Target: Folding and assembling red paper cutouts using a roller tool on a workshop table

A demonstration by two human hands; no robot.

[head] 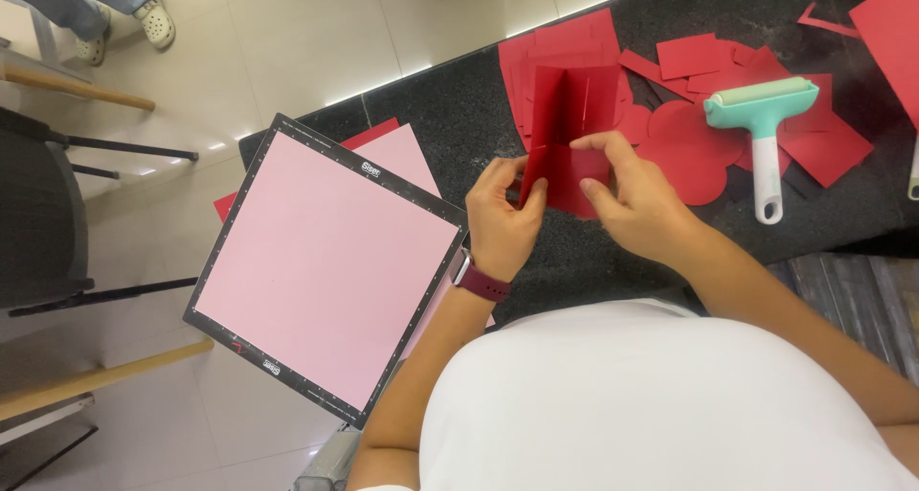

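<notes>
Red card (567,132), folded, with cut slits: held upright above the dark worktop (450,118), left hand (503,218) pinching its lower left edge, right hand (637,199) gripping its lower right part. Behind it: stack of red sheets (536,55) and loose red cut-outs (684,151). Mint roller (763,108), white handle, lay on the cut-outs right of the card. Pink cutting mat (321,266), black-bordered, overhung the worktop's left edge above the tiled floor (297,32). No containers in view. Bare worktop lay between mat and sheets.
</notes>
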